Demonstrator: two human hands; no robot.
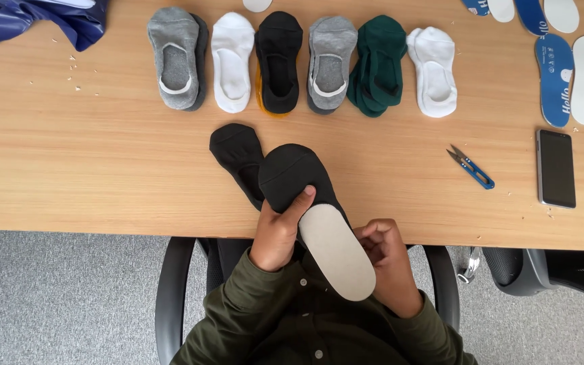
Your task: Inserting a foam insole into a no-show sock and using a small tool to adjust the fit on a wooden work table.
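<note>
My left hand (278,230) grips a black low-cut sock (292,172) at its opening, thumb on top. A pale grey foot-shaped card insert (336,250) sticks out of that sock toward me. My right hand (390,253) holds the insert's right edge from behind, near my chest. A second black sock (236,154) lies flat on the wooden table (89,169), partly under the held one.
A row of socks lies further back: grey (174,57), white (232,61), black (278,61), grey (331,61), dark green (378,64), white (434,71). Blue thread snips (471,167), a dark phone (555,167), blue and white inserts (572,78) sit right. Blue bag (35,20) far left.
</note>
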